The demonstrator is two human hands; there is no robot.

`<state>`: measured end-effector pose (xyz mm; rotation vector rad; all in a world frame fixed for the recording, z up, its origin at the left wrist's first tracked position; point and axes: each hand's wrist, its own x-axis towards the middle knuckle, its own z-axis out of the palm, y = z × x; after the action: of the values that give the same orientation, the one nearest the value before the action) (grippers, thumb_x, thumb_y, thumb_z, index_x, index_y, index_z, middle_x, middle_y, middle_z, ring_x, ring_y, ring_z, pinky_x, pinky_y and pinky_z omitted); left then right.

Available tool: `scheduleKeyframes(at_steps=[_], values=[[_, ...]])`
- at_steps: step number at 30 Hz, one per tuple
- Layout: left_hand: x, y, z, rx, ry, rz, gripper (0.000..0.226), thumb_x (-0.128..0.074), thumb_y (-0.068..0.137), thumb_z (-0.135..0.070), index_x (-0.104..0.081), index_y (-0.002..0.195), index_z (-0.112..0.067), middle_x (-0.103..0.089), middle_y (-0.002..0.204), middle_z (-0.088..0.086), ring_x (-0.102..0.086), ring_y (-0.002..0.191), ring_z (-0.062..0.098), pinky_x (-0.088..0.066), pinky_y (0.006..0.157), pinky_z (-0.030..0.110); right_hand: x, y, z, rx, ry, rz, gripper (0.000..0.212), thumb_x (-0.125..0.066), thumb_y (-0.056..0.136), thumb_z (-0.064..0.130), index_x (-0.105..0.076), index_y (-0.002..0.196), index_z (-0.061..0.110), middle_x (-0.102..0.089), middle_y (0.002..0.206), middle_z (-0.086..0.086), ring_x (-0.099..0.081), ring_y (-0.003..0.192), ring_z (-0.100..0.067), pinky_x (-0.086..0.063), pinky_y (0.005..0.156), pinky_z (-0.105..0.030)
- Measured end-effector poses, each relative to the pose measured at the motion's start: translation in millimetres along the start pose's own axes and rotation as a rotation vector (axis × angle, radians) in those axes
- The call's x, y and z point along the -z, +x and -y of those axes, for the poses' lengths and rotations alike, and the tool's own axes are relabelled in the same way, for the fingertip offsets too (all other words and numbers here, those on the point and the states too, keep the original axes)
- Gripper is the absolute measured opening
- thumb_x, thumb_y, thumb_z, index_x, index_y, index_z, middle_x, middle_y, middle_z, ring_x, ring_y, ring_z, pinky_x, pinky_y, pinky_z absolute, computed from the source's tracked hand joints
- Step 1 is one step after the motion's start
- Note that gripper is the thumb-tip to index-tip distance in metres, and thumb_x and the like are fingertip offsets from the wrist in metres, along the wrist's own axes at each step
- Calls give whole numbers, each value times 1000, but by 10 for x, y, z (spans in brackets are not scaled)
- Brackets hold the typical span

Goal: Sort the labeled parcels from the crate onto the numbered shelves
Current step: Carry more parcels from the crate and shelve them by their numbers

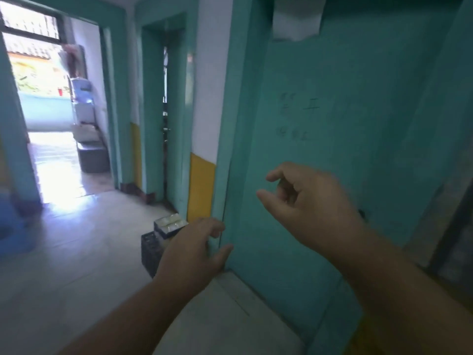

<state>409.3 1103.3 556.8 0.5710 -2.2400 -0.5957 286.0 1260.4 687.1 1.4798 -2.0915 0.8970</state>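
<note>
A: Crate sat on the floor, dark, against the foot of the teal door frame. Parcels stood in it, pale tops above the rim, a dark band below. Count not readable; left hand covered part of it.

B: Labels?

A: Could not tell. Picture blurred, too small.

B: Left hand?

A: Held low in front of the crate, palm down. Fingers loosely spread, tips at the edge of the frame; thumb pointed toward the door. Nothing in it. Whether the tips touched the frame, could not tell.

B: Right hand?

A: Higher, in front of the door. Forefinger and thumb stuck out with a gap between them, other fingers curled in. Held nothing, apart from the door as far as seen.

B: The door itself?

A: Teal, faint marks scratched mid-panel, unreadable. Pale paper stuck near its top. Pale threshold below it.

B: Shelves?

A: Dark upright frame at far right, blurred; could not say what it was.

B: Elsewhere?

A: Wall white above, yellow band below. Second doorway farther back. Bright opening far left, grey bin beside it.
</note>
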Motion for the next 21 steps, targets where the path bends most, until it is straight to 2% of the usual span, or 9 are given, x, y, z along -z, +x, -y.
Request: scheduleKeyframes(at_steps=[2,6,8,10,13,18,21], values=[[3,128,410,48,36,7,25,-76,84,-39,-61,103,-33,-53,93,-21,-49,78,-3,-36,68,10,-444,254,-11,30,59,17,33,-57,81,57,-65,99,31,-60,66,11,-56,58,-1,-54,59,-34],[33,519,1206,146,105,23,24,-72,83,-43,-64,102,-30,-58,94,-13,-52,81,8,-41,69,19,-1340,868,-65,79,120,61,30,-62,82,52,-66,100,29,-59,67,10,-56,61,-2,-53,63,-33],[125,738,1580,203,128,33,25,-70,82,-43,-64,102,-29,-60,95,-11,-53,79,9,-35,66,11,-1785,1234,-40,92,188,114,25,-64,83,49,-64,98,30,-60,67,9,-56,62,-4,-53,63,-35],[258,904,1910,258,188,60,25,-74,84,-38,-63,105,-31,-60,96,-12,-55,79,8,-34,64,9,-2213,1595,19,109,260,157,19,-65,84,50,-61,95,35,-59,66,8,-56,61,-7,-53,62,-37],[450,1166,2497,355,207,57,26,-76,83,-40,-61,104,-35,-57,93,-17,-55,75,4,-42,65,16,-2895,2097,147,139,330,179,17,-64,81,50,-56,94,40,-56,66,11,-53,58,-4,-52,60,-36],[523,1696,3693,461,217,50,29,-73,85,-46,-59,109,-39,-56,97,-20,-57,75,2,-40,64,10,-4093,2827,265,129,365,248,21,-71,84,41,-67,100,29,-58,70,10,-55,60,-8,-52,62,-36],[453,2214,4433,453,220,106,25,-71,86,-46,-60,106,-37,-55,95,-21,-57,76,1,-46,65,14,-4721,3225,201,58,336,257,22,-70,85,41,-66,103,29,-59,74,11,-53,62,-5,-51,62,-34]])
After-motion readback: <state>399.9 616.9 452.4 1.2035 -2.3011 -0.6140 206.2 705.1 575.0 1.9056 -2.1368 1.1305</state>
